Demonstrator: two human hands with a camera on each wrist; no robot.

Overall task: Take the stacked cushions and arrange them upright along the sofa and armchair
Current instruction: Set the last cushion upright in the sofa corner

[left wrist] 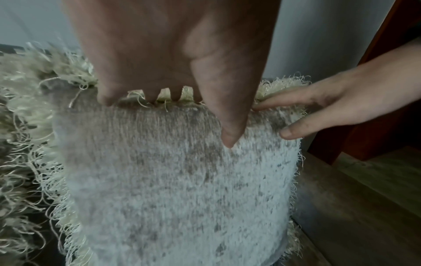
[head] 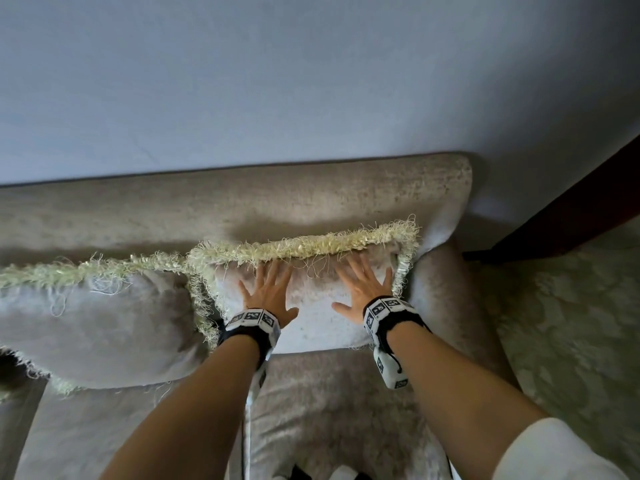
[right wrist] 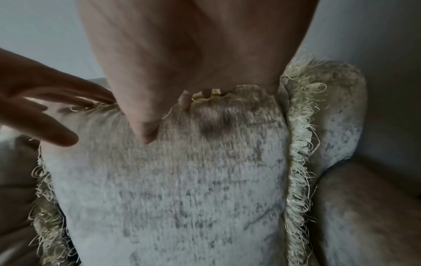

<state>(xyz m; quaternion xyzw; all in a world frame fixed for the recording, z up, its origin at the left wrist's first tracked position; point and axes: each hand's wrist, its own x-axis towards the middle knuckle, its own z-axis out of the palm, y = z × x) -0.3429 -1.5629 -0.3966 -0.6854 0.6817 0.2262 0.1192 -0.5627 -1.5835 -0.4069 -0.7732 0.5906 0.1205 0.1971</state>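
A pale grey velvet cushion [head: 311, 317] with a shaggy cream fringe stands upright against the sofa back [head: 242, 202], at the sofa's right end. My left hand [head: 268, 292] lies flat on its front face, fingers spread and straight. My right hand [head: 363, 289] presses flat beside it, near the right fringe. In the left wrist view the cushion [left wrist: 170, 180] fills the frame under my left hand [left wrist: 159, 72], with the right hand [left wrist: 318, 111] at the top right corner. The right wrist view shows the cushion [right wrist: 170, 189] below the right hand [right wrist: 193, 63]. A second fringed cushion [head: 93, 323] leans upright to the left.
The sofa's right armrest [head: 446, 296] sits close beside the cushion. A patterned carpet [head: 571, 323] lies to the right, and a dark wooden piece of furniture [head: 571, 209] stands at the far right. A plain wall [head: 311, 81] rises behind the sofa.
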